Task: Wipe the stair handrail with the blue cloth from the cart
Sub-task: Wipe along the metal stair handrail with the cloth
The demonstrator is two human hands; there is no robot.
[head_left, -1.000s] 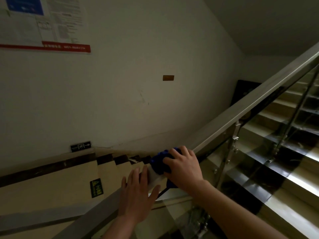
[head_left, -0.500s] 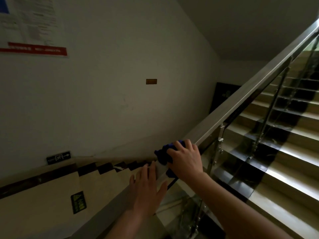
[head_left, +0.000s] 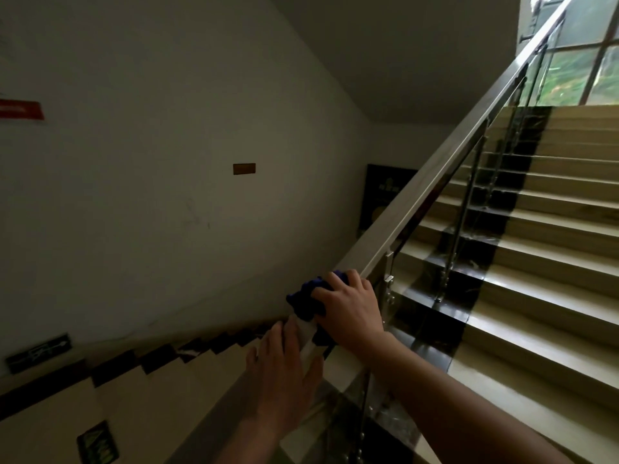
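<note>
Right hand (head_left: pixel 348 311) lies palm down on the blue cloth (head_left: pixel 308 300), fingers curled over it and pressing it onto the top of the handrail (head_left: pixel 435 182); wrist bent, forearm entering from 5 o'clock and crossing above the glass panel (head_left: pixel 418 316). The cloth is bunched, wrapped over the rail, its edge sticking out at 10 o'clock of the knuckles and a fold hanging below the heel of the hand. Left hand (head_left: pixel 284 373) rests flat on the same rail just below the cloth, at 7 o'clock of the right hand, fingers straight and close together, pointing up the rail, thumb spread to the right; it holds nothing, and its fingertips sit just short of the cloth with a pale strip of rail between them. Left forearm comes up from 6 o'clock, in line with the rail. The rail runs from lower centre up to 1 o'clock, metal posts (head_left: pixel 465 209) under it. Steps (head_left: pixel 552 249) rise at 3 o'clock toward a window (head_left: pixel 582 61); a plain wall (head_left: pixel 167 128) fills 9 to 12 o'clock, with a small brown plate (head_left: pixel 244 169) on it.
</note>
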